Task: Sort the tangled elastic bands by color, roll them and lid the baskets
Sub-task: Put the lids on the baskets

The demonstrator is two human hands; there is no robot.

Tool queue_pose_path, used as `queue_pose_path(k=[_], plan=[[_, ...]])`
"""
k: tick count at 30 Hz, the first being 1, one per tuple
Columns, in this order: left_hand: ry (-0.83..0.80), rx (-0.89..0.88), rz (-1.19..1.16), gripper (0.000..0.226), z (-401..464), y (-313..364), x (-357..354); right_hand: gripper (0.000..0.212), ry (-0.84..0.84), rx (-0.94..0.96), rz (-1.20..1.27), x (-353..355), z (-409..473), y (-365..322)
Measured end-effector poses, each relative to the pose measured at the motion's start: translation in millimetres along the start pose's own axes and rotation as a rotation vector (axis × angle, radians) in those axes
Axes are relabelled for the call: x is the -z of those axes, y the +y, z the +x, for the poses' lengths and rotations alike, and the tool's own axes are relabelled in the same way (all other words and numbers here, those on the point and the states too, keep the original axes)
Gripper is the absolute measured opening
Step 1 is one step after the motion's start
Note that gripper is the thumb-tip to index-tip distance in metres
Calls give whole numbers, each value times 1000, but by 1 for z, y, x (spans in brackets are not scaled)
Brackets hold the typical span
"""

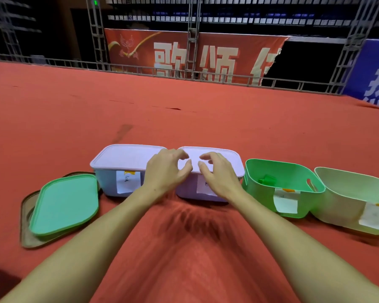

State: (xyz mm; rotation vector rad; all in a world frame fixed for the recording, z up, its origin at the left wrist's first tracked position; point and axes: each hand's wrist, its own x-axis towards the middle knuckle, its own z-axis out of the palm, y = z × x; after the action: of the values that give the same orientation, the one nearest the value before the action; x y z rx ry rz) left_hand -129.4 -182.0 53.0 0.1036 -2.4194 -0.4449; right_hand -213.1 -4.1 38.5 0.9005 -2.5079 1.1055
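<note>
You have two lilac baskets lidded; the green basket (282,189) and cream basket (354,200) on your right stand open, and the green lid (64,204) lies apart at far left. Your left hand (165,171) and right hand (217,171), fingers loosely curled, press the second lilac lid (219,155).
</note>
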Motion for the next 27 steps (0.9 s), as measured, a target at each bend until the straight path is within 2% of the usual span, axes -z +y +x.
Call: queue_pose_path(k=[2,6,10,18,23,27], plan=[[30,28,-13,36,-21,-10,16,36,10,36,56,-9,-13,-20],[99,102,-39,27,-67,-35,49,22,17,117,152,-37,-41,-58],[137,169,-10,20,-122,-67,73,20,-40,146,249,-74,-69,-89],[26,332,231,18,-183,-154,81,29,-288,79,341,-164,-100,-128],[-148,345,404,43,-195,-187,67,26,-364,56,339,-192,-108,-136],[-48,303,448,31,-200,-186,55,23,-379,32,331,-195,-109,-127]])
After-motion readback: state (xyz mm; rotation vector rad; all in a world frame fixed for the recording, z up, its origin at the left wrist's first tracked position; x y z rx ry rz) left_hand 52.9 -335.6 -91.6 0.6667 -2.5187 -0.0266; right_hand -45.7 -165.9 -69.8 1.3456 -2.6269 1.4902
